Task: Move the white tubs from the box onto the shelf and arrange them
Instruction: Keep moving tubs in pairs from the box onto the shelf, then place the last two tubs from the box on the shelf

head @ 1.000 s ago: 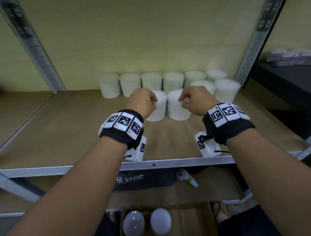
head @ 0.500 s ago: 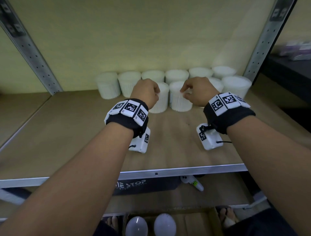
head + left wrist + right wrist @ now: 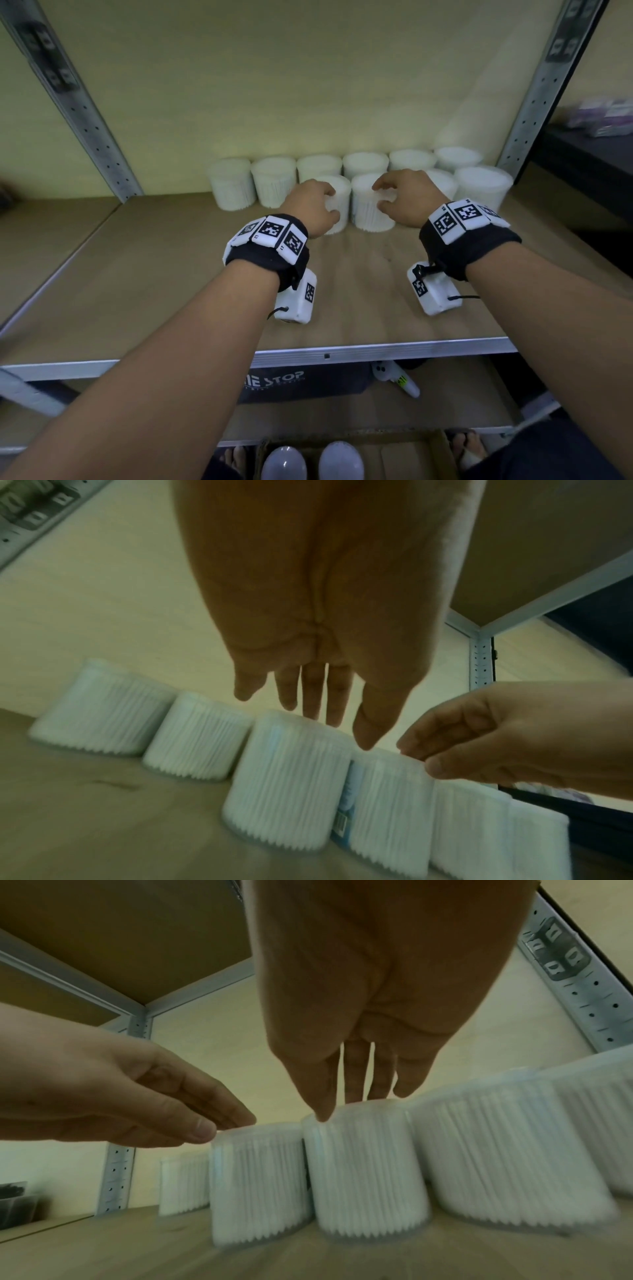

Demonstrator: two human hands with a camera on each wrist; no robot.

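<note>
Two white tubs stand side by side on the wooden shelf (image 3: pixel 171 274), just in front of a back row of several white tubs (image 3: pixel 364 164). My left hand (image 3: pixel 330 205) hovers over the left tub (image 3: pixel 342 192), fingers straight, thumb near its rim. In the left wrist view the left fingers (image 3: pixel 311 696) point down at that tub (image 3: pixel 284 777). My right hand (image 3: pixel 378 197) touches the top of the right tub (image 3: pixel 368 216). In the right wrist view its thumb and straight fingers (image 3: pixel 380 1080) rest on this tub's (image 3: pixel 366 1164) lid edge.
A cardboard box (image 3: pixel 442 455) on the floor below holds two more tubs (image 3: pixel 284 464). More tubs stand at the right end of the shelf (image 3: pixel 483 185). Metal uprights (image 3: pixel 85 113) flank the shelf. A dark bag (image 3: pixel 291 383) lies on the lower shelf.
Both hands carried the two tubs back towards the rear row. The fingers, earlier curled over the tub tops, have straightened and loosened.
</note>
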